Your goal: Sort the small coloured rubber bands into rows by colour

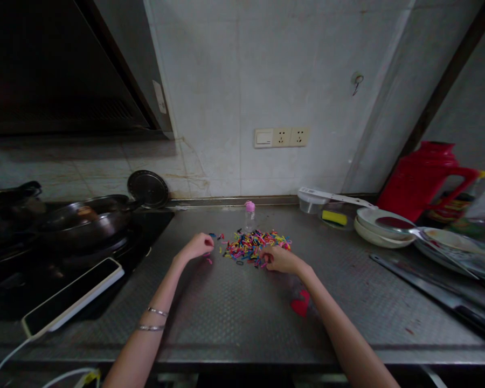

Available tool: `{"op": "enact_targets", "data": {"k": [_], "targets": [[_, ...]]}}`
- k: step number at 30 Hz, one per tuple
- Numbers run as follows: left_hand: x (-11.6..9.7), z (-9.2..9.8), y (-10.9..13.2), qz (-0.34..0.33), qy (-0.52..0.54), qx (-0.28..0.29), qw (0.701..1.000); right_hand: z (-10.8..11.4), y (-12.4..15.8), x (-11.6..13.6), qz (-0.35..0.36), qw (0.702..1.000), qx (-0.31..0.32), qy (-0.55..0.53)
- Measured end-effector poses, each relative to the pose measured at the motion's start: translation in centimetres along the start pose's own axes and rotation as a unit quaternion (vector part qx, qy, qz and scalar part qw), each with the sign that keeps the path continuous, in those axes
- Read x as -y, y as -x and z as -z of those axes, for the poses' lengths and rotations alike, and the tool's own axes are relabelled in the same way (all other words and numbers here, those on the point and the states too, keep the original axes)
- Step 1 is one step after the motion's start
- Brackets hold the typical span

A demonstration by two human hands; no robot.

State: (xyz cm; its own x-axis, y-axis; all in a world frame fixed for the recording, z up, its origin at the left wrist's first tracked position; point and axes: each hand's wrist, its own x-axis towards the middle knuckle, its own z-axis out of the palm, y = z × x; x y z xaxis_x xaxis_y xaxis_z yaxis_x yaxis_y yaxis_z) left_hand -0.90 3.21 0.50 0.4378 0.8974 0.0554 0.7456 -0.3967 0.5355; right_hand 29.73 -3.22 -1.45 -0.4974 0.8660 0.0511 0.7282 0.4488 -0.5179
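A loose heap of small multicoloured rubber bands (250, 245) lies on the metal counter. My right hand (282, 260) is at the heap's right front edge, fingers curled and pinched among the bands; what lies between the fingertips is too small to make out. Left of the heap is my left hand (197, 247), its fingers bent and closed together, their contents hidden. A few stray bands lie near it. Behind the heap stands a small clear bottle (249, 220) with a pink top. A red heart shape (300, 303) on something see-through lies beside my right forearm.
At left are a black stove with a pan (87, 221) and a white-edged device (75, 296) on a cable. On the right stand bowls (382, 240), a yellow sponge (334, 217), a red thermos (420, 180) and a long knife (418, 283).
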Motion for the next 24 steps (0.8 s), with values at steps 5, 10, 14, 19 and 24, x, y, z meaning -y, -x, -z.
{"op": "enact_targets", "data": {"k": [5, 10, 14, 19, 24], "targets": [[1.8, 0.5, 2.2, 0.023, -0.018, 0.091, 0.995, -0.5, -0.2, -0.6, -0.004, 1.000, -0.014, 0.008], [2.0, -0.6, 3.0, -0.003, 0.022, 0.082, 0.996, -0.8, -0.5, -0.8, 0.013, 0.999, -0.036, -0.026], [1.9, -1.5, 2.8, -0.015, 0.043, 0.067, 0.997, -0.6, -0.5, -0.6, 0.026, 0.997, -0.055, -0.055], [1.6, -1.7, 3.1, -0.008, 0.024, 0.035, 0.999, -0.4, -0.6, -0.6, 0.012, 0.992, -0.066, -0.111], [0.0, -2.1, 3.6, -0.031, 0.059, 0.015, 0.998, -0.8, -0.9, -0.8, 0.023, 0.984, -0.094, -0.146]]}}
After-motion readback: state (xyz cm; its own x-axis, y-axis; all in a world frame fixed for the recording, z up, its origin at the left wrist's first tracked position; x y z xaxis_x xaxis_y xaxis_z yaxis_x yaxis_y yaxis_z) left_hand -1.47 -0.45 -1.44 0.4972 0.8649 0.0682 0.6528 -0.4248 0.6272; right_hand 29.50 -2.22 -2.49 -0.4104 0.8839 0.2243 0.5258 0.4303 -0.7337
